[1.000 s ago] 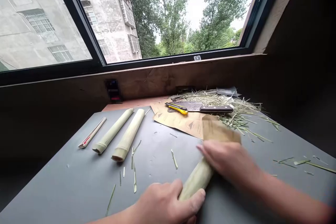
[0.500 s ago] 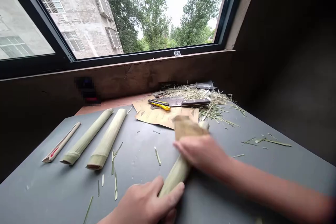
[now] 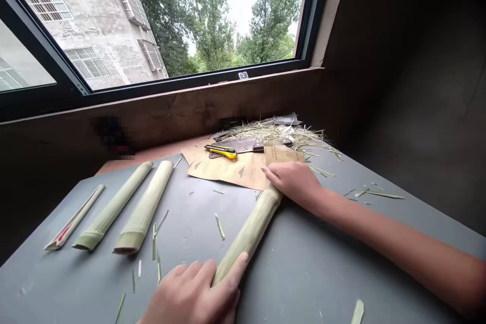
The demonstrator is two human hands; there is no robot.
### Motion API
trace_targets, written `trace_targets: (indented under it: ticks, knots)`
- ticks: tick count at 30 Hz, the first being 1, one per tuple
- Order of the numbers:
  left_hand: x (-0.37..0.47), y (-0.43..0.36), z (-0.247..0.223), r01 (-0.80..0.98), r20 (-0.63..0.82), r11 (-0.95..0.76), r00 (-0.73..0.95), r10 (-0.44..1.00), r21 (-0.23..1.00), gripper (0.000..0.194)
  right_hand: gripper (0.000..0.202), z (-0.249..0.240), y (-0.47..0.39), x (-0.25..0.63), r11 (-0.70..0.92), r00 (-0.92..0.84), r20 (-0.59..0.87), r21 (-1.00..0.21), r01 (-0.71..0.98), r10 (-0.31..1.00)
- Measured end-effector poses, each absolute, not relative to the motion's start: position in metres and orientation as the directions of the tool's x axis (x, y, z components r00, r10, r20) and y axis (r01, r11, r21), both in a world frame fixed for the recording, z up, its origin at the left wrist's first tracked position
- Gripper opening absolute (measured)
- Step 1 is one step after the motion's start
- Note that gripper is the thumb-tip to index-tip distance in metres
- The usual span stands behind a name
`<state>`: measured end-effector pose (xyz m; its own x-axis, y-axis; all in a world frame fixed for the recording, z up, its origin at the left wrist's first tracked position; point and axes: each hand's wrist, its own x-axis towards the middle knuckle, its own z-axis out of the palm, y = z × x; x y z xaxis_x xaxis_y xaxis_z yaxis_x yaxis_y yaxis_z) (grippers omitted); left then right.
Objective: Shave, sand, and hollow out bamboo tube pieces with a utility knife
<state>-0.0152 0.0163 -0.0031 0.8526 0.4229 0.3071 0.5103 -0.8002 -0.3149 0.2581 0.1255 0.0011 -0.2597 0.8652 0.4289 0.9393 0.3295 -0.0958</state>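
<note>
A pale green bamboo piece (image 3: pixel 248 233) lies slanted over the grey table, its near end gripped by my left hand (image 3: pixel 193 291). At its far end my right hand (image 3: pixel 294 179) is closed on a piece of brown sandpaper (image 3: pixel 284 153), which is pressed against the bamboo there. Printing shows on the sandpaper's back. Beyond, a yellow utility knife (image 3: pixel 222 152) and a cleaver (image 3: pixel 243 145) rest on more brown sheets (image 3: pixel 224 169). My right fingers partly hide the bamboo's far end.
At left lie two bamboo pieces (image 3: pixel 146 207) (image 3: pixel 114 207) and a narrower split piece (image 3: pixel 78 217) with red inside. A heap of thin bamboo shavings (image 3: pixel 266 129) sits at the back below the window. Loose slivers (image 3: pixel 220 227) are scattered about the grey table (image 3: pixel 322 268).
My right hand has slid the sandpaper away from me to the bamboo's far end. My left hand keeps its grip on the near end. The camera view has shifted slightly.
</note>
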Motion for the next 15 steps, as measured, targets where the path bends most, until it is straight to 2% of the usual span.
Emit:
trace_targets:
  ticks: [2,5,8,12,13,15]
  knots:
    - [-0.015,0.012,-0.005,0.552,0.346,-0.734,0.830,0.437,-0.396,0.048,0.046,0.002,0.117,0.249,0.358,-0.284,0.423,-0.105,0.928,0.860]
    - [-0.014,0.007,-0.010,0.571,0.312,-0.712,0.821,0.479,-0.409,0.046,0.047,-0.001,0.084,0.216,0.481,-0.402,0.415,-0.104,0.870,0.816]
    - [-0.016,0.008,-0.010,0.558,0.255,-0.780,0.828,0.499,-0.285,0.046,0.049,-0.003,0.068,0.200,0.584,-0.506,0.416,-0.077,0.808,0.756]
    - [-0.019,0.015,-0.007,0.566,0.272,-0.825,0.793,0.545,0.003,0.047,0.061,0.001,0.088,0.213,0.501,-0.435,0.439,-0.040,0.864,0.786]
    - [-0.019,0.015,-0.007,0.558,0.280,-0.829,0.793,0.541,0.022,0.046,0.061,0.002,0.091,0.215,0.496,-0.435,0.435,-0.030,0.868,0.788]
    - [-0.019,0.015,-0.008,0.540,0.279,-0.841,0.811,0.515,-0.017,0.046,0.053,0.001,0.089,0.212,0.534,-0.484,0.410,-0.010,0.846,0.773]
